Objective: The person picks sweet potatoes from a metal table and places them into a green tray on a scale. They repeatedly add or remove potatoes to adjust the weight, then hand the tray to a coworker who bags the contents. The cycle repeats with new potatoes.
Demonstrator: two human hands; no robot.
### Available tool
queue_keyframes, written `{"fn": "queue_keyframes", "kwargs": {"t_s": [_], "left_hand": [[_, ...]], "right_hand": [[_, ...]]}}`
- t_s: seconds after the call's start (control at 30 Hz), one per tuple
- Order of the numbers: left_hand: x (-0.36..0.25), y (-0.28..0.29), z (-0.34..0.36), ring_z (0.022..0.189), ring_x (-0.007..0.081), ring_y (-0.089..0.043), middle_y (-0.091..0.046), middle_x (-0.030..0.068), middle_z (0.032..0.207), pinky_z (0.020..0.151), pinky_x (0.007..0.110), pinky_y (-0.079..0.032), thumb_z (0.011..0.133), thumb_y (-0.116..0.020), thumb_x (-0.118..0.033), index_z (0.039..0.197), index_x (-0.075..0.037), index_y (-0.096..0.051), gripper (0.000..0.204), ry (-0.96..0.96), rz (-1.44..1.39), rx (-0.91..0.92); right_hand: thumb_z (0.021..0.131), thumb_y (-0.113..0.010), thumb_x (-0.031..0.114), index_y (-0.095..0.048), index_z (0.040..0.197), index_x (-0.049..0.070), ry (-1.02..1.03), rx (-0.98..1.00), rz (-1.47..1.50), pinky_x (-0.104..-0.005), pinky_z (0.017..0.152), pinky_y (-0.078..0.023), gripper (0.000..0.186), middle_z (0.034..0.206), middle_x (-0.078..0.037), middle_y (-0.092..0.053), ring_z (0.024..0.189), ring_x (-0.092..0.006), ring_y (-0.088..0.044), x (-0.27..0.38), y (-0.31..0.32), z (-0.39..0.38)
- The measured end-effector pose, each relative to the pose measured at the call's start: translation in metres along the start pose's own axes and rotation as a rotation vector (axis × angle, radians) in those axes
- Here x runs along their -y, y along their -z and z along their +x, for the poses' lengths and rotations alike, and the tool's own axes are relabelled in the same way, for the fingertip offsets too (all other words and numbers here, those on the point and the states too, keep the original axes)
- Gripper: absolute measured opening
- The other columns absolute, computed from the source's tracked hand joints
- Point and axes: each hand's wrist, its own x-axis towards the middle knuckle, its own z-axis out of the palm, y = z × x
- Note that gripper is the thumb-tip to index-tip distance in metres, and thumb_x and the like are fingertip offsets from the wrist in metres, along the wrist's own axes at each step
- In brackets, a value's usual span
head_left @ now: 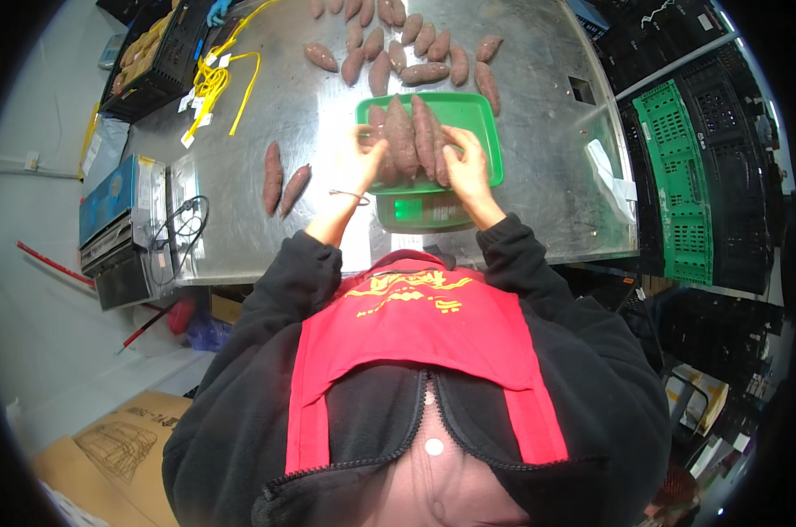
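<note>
Several reddish-purple sweet potatoes (401, 140) stand side by side over a green tray (491, 145), lengthwise away from me. My left hand (360, 165) grips the group from its left side, thumb toward the middle. From the right, my right hand (468, 169) closes around the outer sweet potatoes. Whether they rest on the tray's bottom or are slightly lifted I cannot tell. Beneath the tray sits a weighing scale (433, 213) with a lit green display. Two loose sweet potatoes (273, 180) lie left of my left hand.
More sweet potatoes (424, 73) are scattered across the far part of the metal table (240, 237). Yellow straps with white tags (210, 83) lie at the far left, near a black crate (161, 75) and a blue-gloved hand (218, 12). Green and black crates (674, 180) stand at right.
</note>
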Motion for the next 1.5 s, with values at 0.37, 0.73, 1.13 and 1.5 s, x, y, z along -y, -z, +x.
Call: {"fn": "queue_keyframes", "kwargs": {"t_s": [0.37,0.73,1.13,1.5], "left_hand": [[0.041,0.106,-0.003,0.095,0.0235,-0.069,-0.062,0.0168,0.125,0.071,0.032,-0.061,0.091,-0.071,-0.013,0.125,0.003,-0.058,0.04,0.176,-0.261,-0.509],[0.033,0.097,-0.004,0.099,0.024,-0.067,-0.066,0.0162,0.116,0.085,0.038,-0.059,0.1,-0.064,-0.027,0.125,0.003,-0.058,0.04,0.378,-0.468,-0.268],[0.016,-0.025,0.022,0.123,0.04,-0.06,-0.061,0.0323,0.129,0.103,0.042,-0.047,0.083,-0.055,-0.082,0.136,0.015,-0.05,0.11,0.391,0.262,0.207],[-0.038,-0.024,0.001,0.121,0.0424,-0.06,-0.06,0.0339,0.128,0.102,0.044,-0.047,0.088,-0.058,-0.07,0.132,0.012,-0.056,0.093,0.384,-0.134,0.052]], "right_hand": [[0.09,-0.067,0.005,-0.063,0.129,-0.001,-0.265,-0.242,0.021,-0.0347,0.094,-0.054,0.04,0.126,-0.016,-0.066,0.11,-0.0229,-0.067,-0.042,0.077,0.007],[0.089,-0.068,0.01,-0.062,0.13,-0.002,-0.265,-0.145,0.098,-0.0338,0.092,-0.053,0.042,0.122,-0.017,-0.069,0.108,-0.0226,-0.068,-0.057,0.048,0.004],[0.094,-0.067,0.045,-0.061,0.122,-0.014,-0.559,0.067,0.353,-0.0387,0.092,-0.051,0.066,0.118,-0.026,-0.069,0.108,-0.0316,-0.067,-0.061,-0.03,0.034],[0.095,-0.071,0.041,-0.044,0.131,-0.005,-0.56,0.166,0.625,-0.0338,0.086,-0.055,0.065,0.12,-0.021,-0.059,0.106,-0.0248,-0.063,-0.017,-0.027,0.027]]}}
